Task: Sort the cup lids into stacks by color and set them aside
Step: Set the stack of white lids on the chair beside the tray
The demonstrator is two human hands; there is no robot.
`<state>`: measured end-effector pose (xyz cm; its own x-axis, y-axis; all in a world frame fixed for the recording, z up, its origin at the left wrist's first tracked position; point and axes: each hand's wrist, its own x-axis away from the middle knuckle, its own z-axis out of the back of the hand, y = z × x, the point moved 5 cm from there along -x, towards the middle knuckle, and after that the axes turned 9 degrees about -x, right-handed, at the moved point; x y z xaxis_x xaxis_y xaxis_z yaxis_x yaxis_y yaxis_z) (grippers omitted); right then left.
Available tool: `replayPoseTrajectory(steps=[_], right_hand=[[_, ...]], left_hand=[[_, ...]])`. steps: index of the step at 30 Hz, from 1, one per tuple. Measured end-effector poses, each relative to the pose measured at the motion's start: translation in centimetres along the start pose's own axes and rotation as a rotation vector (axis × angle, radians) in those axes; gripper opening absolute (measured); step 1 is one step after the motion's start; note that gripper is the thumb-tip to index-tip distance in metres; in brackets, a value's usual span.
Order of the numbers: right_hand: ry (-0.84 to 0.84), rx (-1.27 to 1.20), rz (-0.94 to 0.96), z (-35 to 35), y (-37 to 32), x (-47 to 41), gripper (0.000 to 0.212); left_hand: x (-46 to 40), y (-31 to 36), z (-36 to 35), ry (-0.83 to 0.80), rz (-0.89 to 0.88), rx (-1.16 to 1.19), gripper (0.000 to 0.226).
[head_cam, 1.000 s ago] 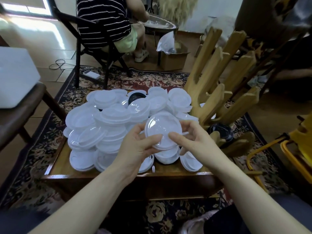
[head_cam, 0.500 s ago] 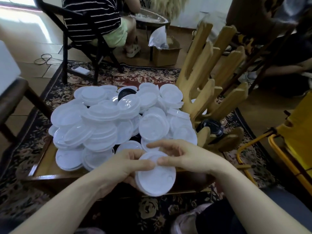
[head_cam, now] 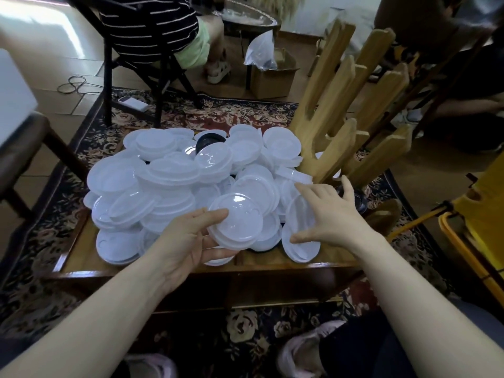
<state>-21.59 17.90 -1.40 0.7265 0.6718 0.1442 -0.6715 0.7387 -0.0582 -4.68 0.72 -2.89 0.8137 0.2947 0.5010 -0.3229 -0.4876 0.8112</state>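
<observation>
left hand (head_cam: pixel 188 241) pinches a small stack of round clear plastic lids (head_cam: pixel 236 221); right hand (head_cam: pixel 331 215), fingers spread, reaches toward two o'clock, likely for another matching lid.

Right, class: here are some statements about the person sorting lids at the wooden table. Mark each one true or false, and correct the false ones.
1. The left hand holds a small stack of clear lids. True.
2. The right hand grips a black lid. False: its fingers are spread, and it reaches over a white lid leaning at the pile's right edge.
3. A black lid shows at the far side of the pile. True.
4. The wooden rack stands left of the pile. False: it stands on the right.
5. The table rests on a patterned rug. True.
</observation>
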Motion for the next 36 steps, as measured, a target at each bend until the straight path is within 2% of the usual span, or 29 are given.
replayPoseTrajectory(steps=[4,6,8,10,11,13,15,18,23,26,29,33,36], right_hand=[[0.044,-0.013,-0.009,0.6,-0.3,0.4,0.099],[0.128,-0.168,-0.022,2.1,-0.3,1.1,0.096],[0.225,-0.619,-0.013,4.1,-0.8,2.0,0.09],[0.277,-1.136,0.104,5.2,-2.1,2.7,0.084],[0.28,-1.31,0.184,5.3,-2.9,2.8,0.084],[0.236,-1.511,0.294,4.8,-4.5,2.7,0.085],[0.17,-1.516,0.344,4.1,-6.0,2.6,0.085],[0.116,-1.379,0.368,3.6,-6.7,2.6,0.079],[0.101,-1.075,0.402,3.3,-6.7,2.8,0.085],[0.122,-0.957,0.42,3.1,-6.7,2.7,0.087],[0.057,-0.956,0.408,2.7,-6.7,2.6,0.087],[-0.083,-1.0,0.418,2.4,-6.9,2.8,0.088],[-0.112,-1.088,0.335,2.2,-7.2,2.6,0.076]], left_hand=[[-0.2,0.1,-0.1,-0.006,-0.015,0.001,0.014],[-0.2,0.0,-0.3,-0.017,-0.022,0.005,0.017],[-0.2,0.0,-0.5,-0.022,-0.034,0.024,0.022],[-0.2,0.1,-0.9,-0.031,-0.053,0.044,0.025],[-0.2,0.2,-1.1,-0.04,-0.068,0.05,0.028],[-0.2,0.5,-1.5,-0.06,-0.105,0.066,0.039],[-0.1,0.6,-1.7,-0.08,-0.143,0.088,0.044],[-0.1,0.8,-1.3,-0.067,-0.169,0.147,0.047],[-0.1,1.3,-0.9,-0.049,-0.202,0.139,0.031],[-0.1,1.4,-1.0,-0.045,-0.211,0.083,0.044],[0.0,1.3,-1.2,-0.052,-0.21,0.066,0.057],[0.2,1.1,-1.4,-0.074,-0.201,0.044,0.052],[0.2,0.7,-1.3,-0.045,-0.216,-0.029,0.051]])
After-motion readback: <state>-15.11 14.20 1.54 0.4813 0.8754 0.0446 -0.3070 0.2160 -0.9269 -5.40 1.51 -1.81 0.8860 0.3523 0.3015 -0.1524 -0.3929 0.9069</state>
